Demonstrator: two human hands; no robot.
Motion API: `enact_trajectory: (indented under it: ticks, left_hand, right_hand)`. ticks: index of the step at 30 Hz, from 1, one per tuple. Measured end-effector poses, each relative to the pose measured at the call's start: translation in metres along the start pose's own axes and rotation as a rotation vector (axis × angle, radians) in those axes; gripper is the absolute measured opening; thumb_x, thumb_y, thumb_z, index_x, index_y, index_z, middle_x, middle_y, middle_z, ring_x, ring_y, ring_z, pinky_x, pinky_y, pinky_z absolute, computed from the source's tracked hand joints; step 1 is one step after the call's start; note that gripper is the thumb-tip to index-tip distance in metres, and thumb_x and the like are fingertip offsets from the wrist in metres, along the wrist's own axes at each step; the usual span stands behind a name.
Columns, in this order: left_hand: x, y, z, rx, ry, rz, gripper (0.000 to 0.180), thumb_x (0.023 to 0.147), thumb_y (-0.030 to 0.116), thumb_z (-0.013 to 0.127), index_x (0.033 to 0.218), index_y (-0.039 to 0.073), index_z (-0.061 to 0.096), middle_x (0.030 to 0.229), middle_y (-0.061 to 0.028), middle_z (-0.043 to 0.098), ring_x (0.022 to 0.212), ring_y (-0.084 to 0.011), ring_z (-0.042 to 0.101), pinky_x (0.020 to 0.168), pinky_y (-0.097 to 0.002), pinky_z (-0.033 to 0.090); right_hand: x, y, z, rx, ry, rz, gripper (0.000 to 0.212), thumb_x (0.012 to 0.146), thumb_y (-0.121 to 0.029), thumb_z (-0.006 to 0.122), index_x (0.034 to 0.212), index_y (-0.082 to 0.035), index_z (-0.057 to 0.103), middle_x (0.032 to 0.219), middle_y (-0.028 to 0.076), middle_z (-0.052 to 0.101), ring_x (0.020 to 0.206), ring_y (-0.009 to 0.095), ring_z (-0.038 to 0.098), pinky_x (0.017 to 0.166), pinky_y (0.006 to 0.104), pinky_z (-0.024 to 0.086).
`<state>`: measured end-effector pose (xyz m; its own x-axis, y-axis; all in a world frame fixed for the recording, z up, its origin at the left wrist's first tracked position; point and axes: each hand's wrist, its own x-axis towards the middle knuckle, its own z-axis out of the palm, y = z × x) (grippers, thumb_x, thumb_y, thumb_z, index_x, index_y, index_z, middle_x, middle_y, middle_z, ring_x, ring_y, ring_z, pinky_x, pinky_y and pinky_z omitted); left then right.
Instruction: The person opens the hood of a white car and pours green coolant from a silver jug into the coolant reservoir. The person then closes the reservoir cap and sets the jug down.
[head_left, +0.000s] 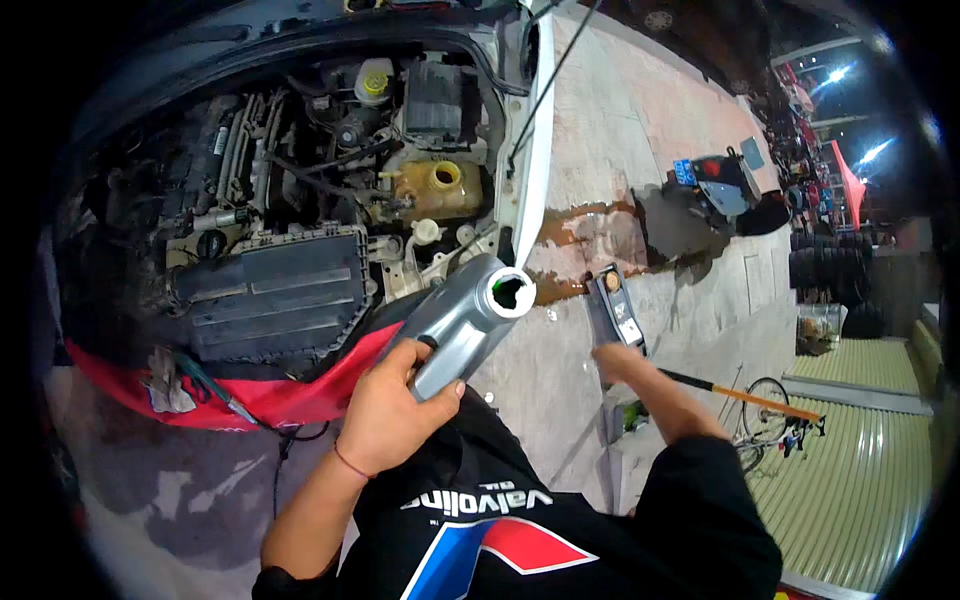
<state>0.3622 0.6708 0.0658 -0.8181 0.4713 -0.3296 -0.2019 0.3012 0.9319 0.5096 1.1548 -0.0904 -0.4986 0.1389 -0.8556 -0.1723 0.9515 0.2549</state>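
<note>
My left hand (392, 408) grips a silver-grey oil jug (462, 320) by its handle, held tilted with its open white mouth pointing up to the right, near the car's front edge. My right hand (612, 358) reaches down to the right toward a dark rectangular can (616, 308) lying on the pavement; its fingers are blurred and I cannot tell whether they touch the can. The open engine bay (300, 200) lies to the left, with a black air-filter box (275, 290) and a yellowish coolant tank (432, 188).
A red cloth (250, 395) drapes over the car's front edge, with a rag and a tool on it. A wet stain (590, 230) marks the pavement. A parked scooter (715, 185), stacked tyres (825, 265), a bicycle (775, 420) and an orange-handled stick (740, 392) stand to the right.
</note>
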Motion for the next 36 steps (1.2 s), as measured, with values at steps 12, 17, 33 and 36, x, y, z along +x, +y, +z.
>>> enact_trajectory:
  ticks: [12,17,33,36]
  left_hand:
    - [0.018,0.032,0.013,0.028,-0.183,-0.041,0.042,0.085,0.014,0.081,0.117,-0.002,0.058,0.096,-0.0111,0.069,0.089,-0.0141,0.067,0.077,-0.0303,0.055]
    - [0.032,0.041,0.014,-0.246,-0.272,-0.031,0.041,0.086,0.015,0.08,0.116,0.0,0.056,0.095,-0.0085,0.067,0.089,-0.0123,0.065,0.077,-0.0286,0.053]
    - [0.166,-0.029,-0.043,-0.688,-0.381,-0.259,0.037,0.096,0.035,0.071,0.096,0.001,0.056,0.055,-0.0002,0.047,0.04,-0.0087,0.043,0.041,-0.0274,0.04]
    - [0.185,-0.042,-0.049,-0.691,-0.422,-0.271,0.038,0.097,0.037,0.07,0.094,0.002,0.055,0.055,-0.0006,0.047,0.039,-0.01,0.043,0.043,-0.0302,0.043]
  right_hand:
    - [0.098,-0.179,-0.008,2.584,0.041,-0.26,0.057,0.098,-0.053,0.059,0.134,-0.009,0.056,0.124,0.01,0.064,0.115,0.027,0.062,0.099,0.0463,0.052]
    - [0.109,-0.235,-0.062,2.884,0.017,-0.725,0.053,0.103,-0.046,0.049,0.141,-0.01,0.051,0.135,0.01,0.06,0.123,0.025,0.059,0.104,0.0431,0.05]
    - [0.046,-0.186,-0.155,2.817,0.523,-0.539,0.051,0.101,-0.028,0.053,0.147,-0.008,0.042,0.144,0.011,0.052,0.127,0.025,0.054,0.105,0.041,0.046]
    - [0.047,-0.189,-0.153,2.495,0.71,-0.378,0.048,0.099,-0.017,0.061,0.143,-0.006,0.046,0.139,0.011,0.056,0.122,0.023,0.056,0.104,0.0384,0.048]
